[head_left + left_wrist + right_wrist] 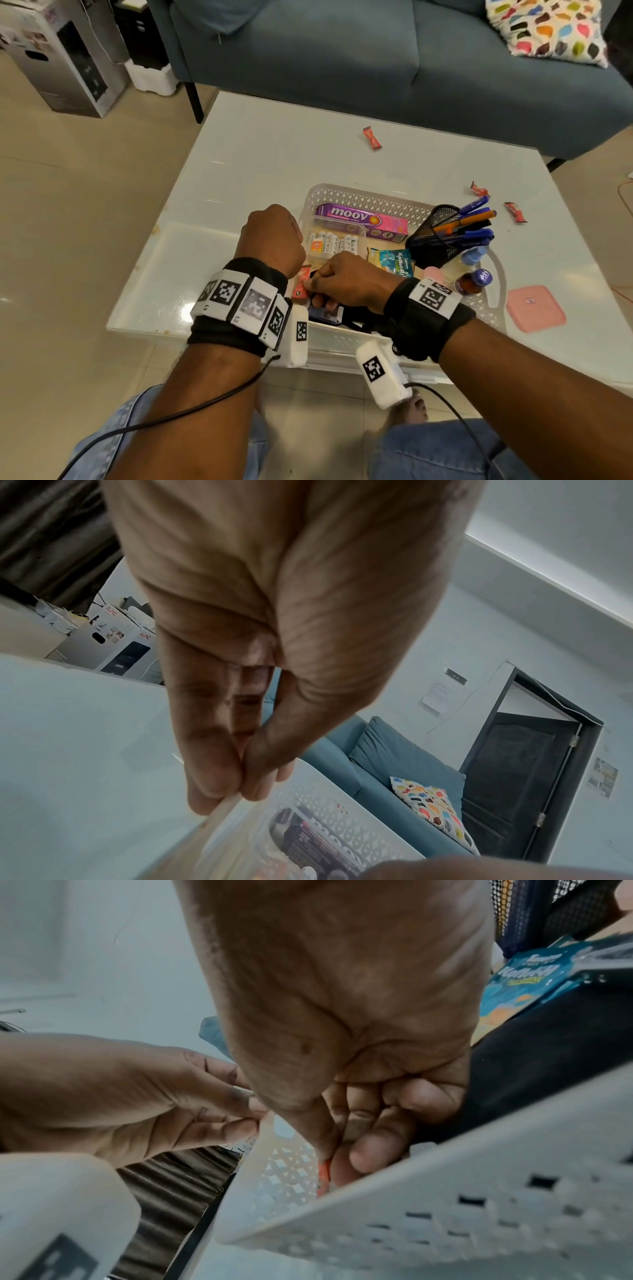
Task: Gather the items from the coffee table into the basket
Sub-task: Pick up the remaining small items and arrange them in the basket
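A white lattice basket (359,197) stands on the glass coffee table (274,164). My left hand (274,236) pinches the basket's left rim (236,799) between thumb and fingers. Inside the basket at its near left corner, my right hand (329,281) pinches a red candy wrapper (301,282) between thumb and fingers; the right wrist view shows the wrapper (324,1173) low against the basket wall (445,1204). Three more red candy wrappers lie on the table: one far (372,137), two at the right (479,189) (515,211). A pink square case (535,308) lies right of the basket.
The basket holds a purple moov box (359,219), a battery pack (334,241), a blue packet (394,262), a black mesh pen holder (442,233) and small bottles (474,279). A blue sofa (376,58) stands behind the table, cardboard boxes (61,58) at far left.
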`<state>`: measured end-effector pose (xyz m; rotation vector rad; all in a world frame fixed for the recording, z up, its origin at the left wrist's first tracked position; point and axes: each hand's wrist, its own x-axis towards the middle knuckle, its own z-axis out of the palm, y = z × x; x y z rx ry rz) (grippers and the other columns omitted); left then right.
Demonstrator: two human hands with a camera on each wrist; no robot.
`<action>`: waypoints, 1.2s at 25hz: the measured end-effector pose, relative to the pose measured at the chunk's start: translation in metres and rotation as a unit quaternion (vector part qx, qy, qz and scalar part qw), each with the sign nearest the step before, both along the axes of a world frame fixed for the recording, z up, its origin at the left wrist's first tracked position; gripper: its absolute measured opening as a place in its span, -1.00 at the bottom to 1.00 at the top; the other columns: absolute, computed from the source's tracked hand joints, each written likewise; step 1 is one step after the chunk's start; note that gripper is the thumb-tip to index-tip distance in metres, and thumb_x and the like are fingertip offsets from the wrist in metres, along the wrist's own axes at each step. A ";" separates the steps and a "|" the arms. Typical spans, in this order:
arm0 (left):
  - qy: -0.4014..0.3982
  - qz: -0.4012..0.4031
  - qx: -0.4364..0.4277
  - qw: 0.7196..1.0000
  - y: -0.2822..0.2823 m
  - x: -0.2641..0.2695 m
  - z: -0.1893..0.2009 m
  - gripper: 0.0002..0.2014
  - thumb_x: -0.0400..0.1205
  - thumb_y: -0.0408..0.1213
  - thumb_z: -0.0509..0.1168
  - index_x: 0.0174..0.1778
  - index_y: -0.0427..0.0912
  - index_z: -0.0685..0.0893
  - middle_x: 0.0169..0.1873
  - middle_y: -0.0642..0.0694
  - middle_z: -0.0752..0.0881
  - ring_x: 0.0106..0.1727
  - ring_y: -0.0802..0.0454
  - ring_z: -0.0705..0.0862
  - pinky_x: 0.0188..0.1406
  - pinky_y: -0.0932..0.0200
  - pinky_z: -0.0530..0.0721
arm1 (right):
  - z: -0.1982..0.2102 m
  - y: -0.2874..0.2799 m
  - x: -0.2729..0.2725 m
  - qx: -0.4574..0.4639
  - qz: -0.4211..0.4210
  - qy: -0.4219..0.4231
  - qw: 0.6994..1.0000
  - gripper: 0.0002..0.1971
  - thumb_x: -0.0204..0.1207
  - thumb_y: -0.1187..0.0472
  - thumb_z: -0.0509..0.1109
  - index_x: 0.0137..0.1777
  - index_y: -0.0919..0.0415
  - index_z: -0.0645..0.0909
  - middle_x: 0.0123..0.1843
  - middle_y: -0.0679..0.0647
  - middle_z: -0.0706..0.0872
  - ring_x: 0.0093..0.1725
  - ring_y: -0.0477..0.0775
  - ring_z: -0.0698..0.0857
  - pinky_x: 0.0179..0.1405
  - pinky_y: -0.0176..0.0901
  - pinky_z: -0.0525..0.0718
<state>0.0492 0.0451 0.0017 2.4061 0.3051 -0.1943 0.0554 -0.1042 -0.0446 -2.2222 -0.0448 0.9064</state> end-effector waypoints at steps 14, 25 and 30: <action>-0.150 -0.122 0.022 0.981 -0.037 -0.003 -0.004 -0.82 0.52 -0.17 0.54 -0.03 0.00 0.70 0.10 -0.01 0.65 0.10 0.02 0.61 0.04 0.12 0.59 | 0.058 -0.070 -0.017 0.132 -0.116 -0.165 0.970 -0.82 0.59 0.06 0.57 -0.08 0.18 0.80 -0.30 0.12 0.82 -0.35 -0.13 0.74 -0.25 -0.21 0.79; 0.050 -0.357 0.117 0.925 -0.101 -0.026 -0.039 -0.65 0.58 0.18 0.39 -0.07 -0.06 0.76 -0.12 -0.02 0.78 -0.10 0.04 0.76 -0.06 0.11 0.68 | 0.039 -0.319 0.096 -0.054 -0.398 -0.240 0.884 -0.66 0.55 0.02 0.56 0.08 0.33 0.78 0.03 0.19 0.85 -0.06 0.13 0.81 -0.24 -0.15 0.76; 0.018 -0.325 0.168 0.930 -0.112 -0.031 -0.046 -0.59 0.61 0.23 0.32 -0.29 -0.05 0.67 -0.19 0.12 0.64 -0.26 0.18 0.63 -0.31 0.26 0.48 | -0.022 -0.360 0.124 -0.260 -0.373 -0.189 0.870 -0.39 0.55 -0.27 0.46 0.40 0.19 0.68 0.48 0.21 0.67 0.49 0.30 0.61 0.48 0.01 0.54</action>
